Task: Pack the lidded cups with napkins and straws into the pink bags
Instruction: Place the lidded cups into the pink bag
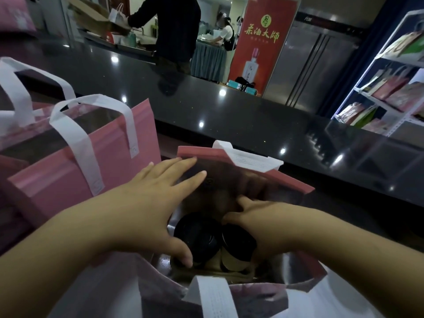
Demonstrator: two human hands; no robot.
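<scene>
An open pink bag (286, 180) with white handles stands right in front of me. Inside it sit two cups with black lids, one on the left (197, 235) and one on the right (237, 243), both tan-sided. My left hand (156, 198) lies flat with fingers spread against the bag's left edge, thumb beside the left cup's lid. My right hand (259, 223) reaches down into the bag and is wrapped around the right cup; its fingertips are partly hidden. No napkins or straws are visible.
A second pink bag (110, 157) with white handles stands at my left, another behind it (13, 92). A black counter (229, 115) runs across. A person in dark clothes (176, 31) works beyond it. A white shelf (390, 92) with bags stands at right.
</scene>
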